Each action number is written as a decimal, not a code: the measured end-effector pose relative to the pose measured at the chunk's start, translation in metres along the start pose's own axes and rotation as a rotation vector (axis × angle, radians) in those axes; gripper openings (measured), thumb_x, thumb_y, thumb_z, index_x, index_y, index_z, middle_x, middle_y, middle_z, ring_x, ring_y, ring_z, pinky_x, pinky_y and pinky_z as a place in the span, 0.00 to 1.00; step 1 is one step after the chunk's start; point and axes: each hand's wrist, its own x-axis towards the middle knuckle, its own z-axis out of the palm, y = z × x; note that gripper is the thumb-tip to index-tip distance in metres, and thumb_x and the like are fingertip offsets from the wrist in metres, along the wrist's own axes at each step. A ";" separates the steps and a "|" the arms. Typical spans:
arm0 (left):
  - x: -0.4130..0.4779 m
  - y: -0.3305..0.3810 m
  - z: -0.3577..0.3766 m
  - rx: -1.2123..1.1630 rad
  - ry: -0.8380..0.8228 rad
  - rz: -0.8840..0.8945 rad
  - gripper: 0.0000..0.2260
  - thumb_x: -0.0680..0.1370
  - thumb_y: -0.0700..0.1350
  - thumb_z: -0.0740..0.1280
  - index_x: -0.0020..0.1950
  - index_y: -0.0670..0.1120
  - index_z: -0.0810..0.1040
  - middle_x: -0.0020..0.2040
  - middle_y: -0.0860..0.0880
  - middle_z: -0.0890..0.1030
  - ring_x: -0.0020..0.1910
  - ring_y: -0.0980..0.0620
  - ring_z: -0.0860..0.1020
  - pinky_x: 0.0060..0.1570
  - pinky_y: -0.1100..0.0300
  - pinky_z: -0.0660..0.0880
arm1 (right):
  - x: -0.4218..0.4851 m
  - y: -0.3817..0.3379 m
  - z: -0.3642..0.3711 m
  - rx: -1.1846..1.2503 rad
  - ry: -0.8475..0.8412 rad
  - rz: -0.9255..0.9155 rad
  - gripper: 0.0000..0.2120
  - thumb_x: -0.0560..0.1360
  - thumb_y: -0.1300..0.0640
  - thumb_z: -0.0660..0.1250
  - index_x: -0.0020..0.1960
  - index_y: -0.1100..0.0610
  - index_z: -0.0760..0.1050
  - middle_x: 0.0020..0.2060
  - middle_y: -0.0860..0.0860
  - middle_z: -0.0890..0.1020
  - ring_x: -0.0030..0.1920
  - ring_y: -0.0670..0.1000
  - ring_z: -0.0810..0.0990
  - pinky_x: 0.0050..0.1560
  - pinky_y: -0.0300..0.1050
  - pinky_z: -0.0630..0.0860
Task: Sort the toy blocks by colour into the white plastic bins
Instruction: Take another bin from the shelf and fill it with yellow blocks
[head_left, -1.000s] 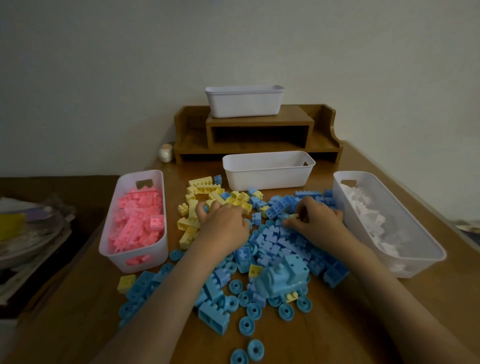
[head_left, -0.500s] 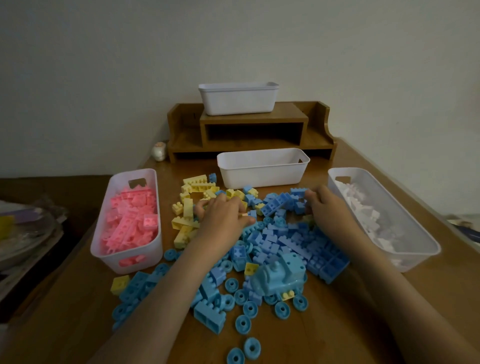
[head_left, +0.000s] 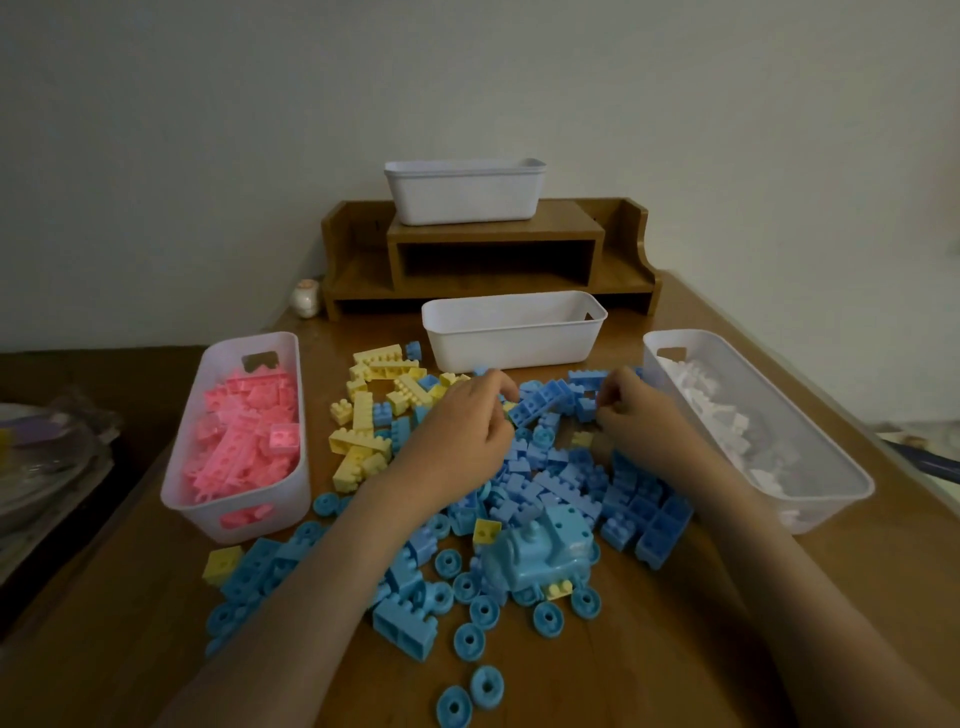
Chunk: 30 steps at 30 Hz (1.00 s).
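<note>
Seemingly light, rigid blue and yellow toy blocks (head_left: 558, 475), likely easiest pinched by their flat sides, lie heaped on the surface (head_left: 649, 649) before the central white bin (head_left: 514, 343); left hand (head_left: 457, 436) and right hand (head_left: 641, 421) curl into them, grasp unclear.

Light: dim, even, soft shadows
Blur: slight on both hands
Edges: wide-angle bend; left side darkest

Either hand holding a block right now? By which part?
Cannot tell. The left hand and right hand both curl their fingers down into the loose blue blocks; the backs of the hands hide any grip.
</note>
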 end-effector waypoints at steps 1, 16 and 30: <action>-0.001 0.003 -0.003 -0.070 -0.026 0.011 0.06 0.80 0.41 0.58 0.54 0.48 0.72 0.46 0.47 0.74 0.45 0.52 0.72 0.41 0.59 0.70 | -0.001 0.000 0.000 -0.051 -0.059 -0.012 0.06 0.76 0.64 0.58 0.52 0.59 0.71 0.42 0.50 0.75 0.40 0.48 0.72 0.34 0.36 0.66; -0.006 0.008 -0.012 0.067 -0.644 0.107 0.13 0.73 0.62 0.67 0.48 0.55 0.71 0.48 0.56 0.65 0.50 0.55 0.66 0.56 0.54 0.69 | -0.001 0.002 0.003 -0.330 -0.180 -0.149 0.10 0.78 0.50 0.62 0.55 0.55 0.75 0.53 0.53 0.76 0.48 0.50 0.73 0.45 0.39 0.66; 0.019 0.003 -0.024 -0.058 -0.243 -0.328 0.11 0.82 0.53 0.56 0.60 0.49 0.66 0.49 0.51 0.73 0.39 0.51 0.73 0.36 0.57 0.70 | 0.005 -0.024 0.005 0.310 -0.087 -0.098 0.04 0.78 0.57 0.64 0.51 0.56 0.74 0.45 0.52 0.76 0.41 0.45 0.79 0.32 0.33 0.73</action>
